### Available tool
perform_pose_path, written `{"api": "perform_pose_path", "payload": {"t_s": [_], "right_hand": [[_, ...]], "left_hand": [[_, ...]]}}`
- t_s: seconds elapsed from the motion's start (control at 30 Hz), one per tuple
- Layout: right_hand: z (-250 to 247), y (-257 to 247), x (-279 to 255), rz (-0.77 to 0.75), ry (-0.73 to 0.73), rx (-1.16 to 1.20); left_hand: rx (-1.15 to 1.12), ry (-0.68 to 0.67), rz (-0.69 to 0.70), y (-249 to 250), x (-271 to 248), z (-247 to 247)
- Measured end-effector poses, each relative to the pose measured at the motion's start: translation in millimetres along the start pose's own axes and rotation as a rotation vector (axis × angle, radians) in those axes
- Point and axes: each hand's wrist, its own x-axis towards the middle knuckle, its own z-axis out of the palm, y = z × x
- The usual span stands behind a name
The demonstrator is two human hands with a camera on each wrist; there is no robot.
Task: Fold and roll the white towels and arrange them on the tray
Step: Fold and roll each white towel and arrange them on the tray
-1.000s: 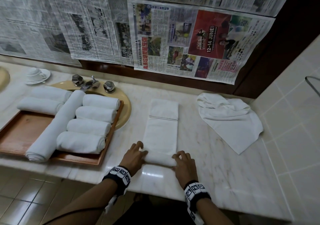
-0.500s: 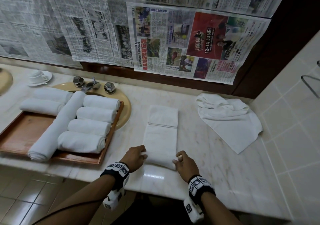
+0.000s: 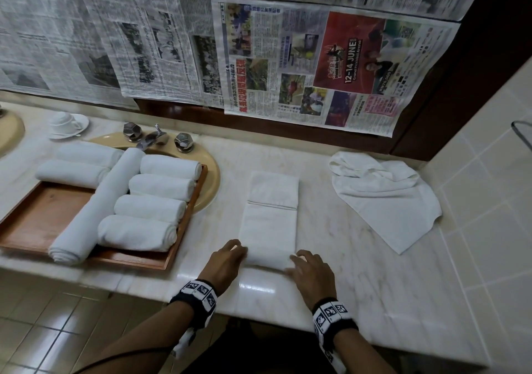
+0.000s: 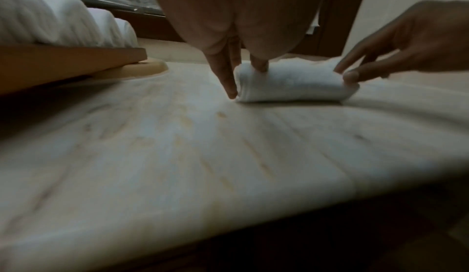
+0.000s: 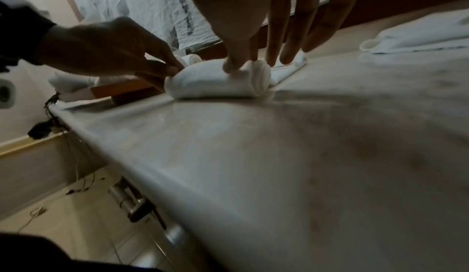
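The folded white towel (image 3: pixel 270 221) lies on the marble table (image 3: pixel 374 281), its long axis running away from the person, and the started roll (image 4: pixel 294 84) sits at its near end, crosswise to that axis. The unrolled length stretches ahead of the fingers, so the next push probably goes straight forward. Both hands are equally near, one at each end of the roll. The left hand (image 3: pixel 223 264) points down with straight fingers (image 4: pixel 227 75) pressed to the roll's end; the right hand (image 3: pixel 312 273) arches over, its fingers (image 5: pixel 276 35) spread and the thumb pressing the top. The wooden tray (image 3: pixel 43 224) with finished rolls stands well left.
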Motion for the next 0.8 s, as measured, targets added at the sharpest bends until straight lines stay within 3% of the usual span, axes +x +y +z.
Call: {"api": "perform_pose_path", "payload": {"t_s": [0.1, 0.27, 0.43, 0.6, 0.8], "right_hand": [[3.5, 2.1, -5.8, -0.009, -0.071, -0.027], [5.2, -3.3, 14.5, 0.055, -0.063, 0.019], [-1.8, 6.8, 30.2, 0.025, -0.195, 0.032], [-8.1, 19.1, 31.2, 0.067, -0.285, 0.266], [-8.3, 9.7, 33.0, 0.314, -0.248, 0.440]], "left_hand": [[0.059, -0.039, 0.019, -0.6, -2.7, 3.7], [0.266, -0.088, -0.026, 5.8, 19.6, -4.4], [0.348, -0.140, 0.052, 11.1, 18.3, -6.7], [0.156, -0.188, 0.037, -0.9, 10.3, -5.3], [-0.049, -0.129, -0.049, 6.8, 8.9, -13.1]]}}
